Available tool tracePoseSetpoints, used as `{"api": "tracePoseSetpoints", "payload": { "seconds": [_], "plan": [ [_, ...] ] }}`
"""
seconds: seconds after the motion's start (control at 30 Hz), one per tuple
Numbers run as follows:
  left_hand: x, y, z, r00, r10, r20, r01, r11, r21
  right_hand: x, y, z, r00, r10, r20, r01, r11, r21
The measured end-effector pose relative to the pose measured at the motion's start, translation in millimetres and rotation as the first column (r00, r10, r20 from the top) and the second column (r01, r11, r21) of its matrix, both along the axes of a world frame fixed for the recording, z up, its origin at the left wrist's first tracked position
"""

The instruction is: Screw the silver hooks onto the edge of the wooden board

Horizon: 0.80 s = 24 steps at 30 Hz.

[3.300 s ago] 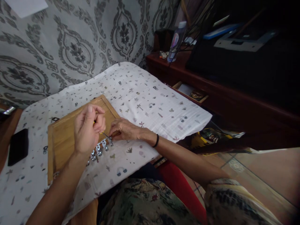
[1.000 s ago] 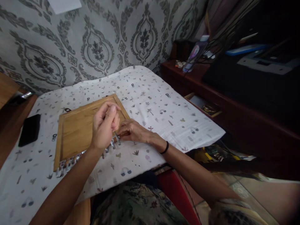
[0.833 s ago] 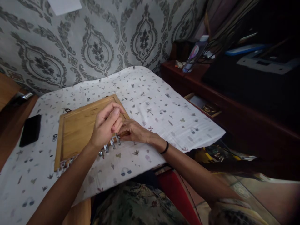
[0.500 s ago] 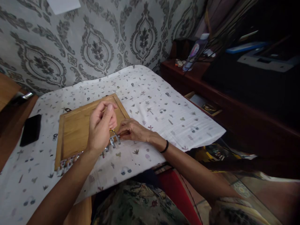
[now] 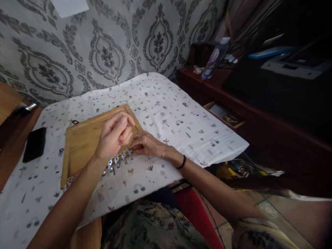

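A framed wooden panel (image 5: 85, 143) lies flat on the cloth-covered table. Along its near edge runs a row of silver metal hooks (image 5: 117, 161). My left hand (image 5: 116, 133) is closed above that edge, towards the right end. A thin shaft (image 5: 127, 147), seemingly a screwdriver's, points down from the fist to the last hook; its handle is hidden in my fingers. My right hand (image 5: 145, 143), with a black band at the wrist, is closed at the panel's near right corner, its fingertips beside the last hook. My left forearm covers part of the row.
A black phone (image 5: 34, 144) lies left of the panel on the patterned white cloth (image 5: 166, 114). The patterned wall (image 5: 106, 55) rises behind the table. To the right, a dark red desk (image 5: 215, 83) carries a bottle (image 5: 215, 57); below it a drawer (image 5: 225, 116) stands open.
My left fist has turned over the shaft and shifted slightly right, and the yellow bit below it is now covered. More of the hooks show beside my wrist. My right hand stays in place.
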<state>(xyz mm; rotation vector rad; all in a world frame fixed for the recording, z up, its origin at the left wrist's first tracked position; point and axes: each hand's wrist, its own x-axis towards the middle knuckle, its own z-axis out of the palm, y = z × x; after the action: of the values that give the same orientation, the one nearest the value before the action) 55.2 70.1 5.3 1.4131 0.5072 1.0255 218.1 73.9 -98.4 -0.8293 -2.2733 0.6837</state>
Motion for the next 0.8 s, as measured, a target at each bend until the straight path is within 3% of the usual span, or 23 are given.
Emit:
{"api": "tracePoseSetpoints", "payload": {
  "seconds": [0.13, 0.2, 0.4, 0.63, 0.8],
  "plan": [
    [2, -7, -2.1, 0.97, 0.242, -0.014, -0.24, 0.968, 0.07, 0, 0, 1.4, 1.0, 0.0, 0.018, 0.0, 1.0, -0.001],
    [4, -11, -2.2, 0.958, 0.287, 0.018, -0.288, 0.956, 0.048, -1, 0, 1.9, 1.0, -0.008, 0.025, 0.008, 1.0, 0.0],
    [8, -6, -1.5, 0.974, 0.208, 0.085, -0.208, 0.978, -0.006, 0, 0, 2.4, 1.0, 0.006, 0.016, -0.006, 1.0, -0.003],
    [2, 1, -2.6, 0.997, 0.013, 0.07, -0.012, 1.0, -0.011, 0, -1, 2.1, 1.0, 0.008, -0.018, -0.009, 1.0, -0.029],
    [1, -6, -6.7, 0.99, 0.103, 0.094, -0.107, 0.993, 0.043, 0, -1, 2.2, 1.0, 0.012, -0.003, -0.012, 1.0, -0.018]
  ]
}}
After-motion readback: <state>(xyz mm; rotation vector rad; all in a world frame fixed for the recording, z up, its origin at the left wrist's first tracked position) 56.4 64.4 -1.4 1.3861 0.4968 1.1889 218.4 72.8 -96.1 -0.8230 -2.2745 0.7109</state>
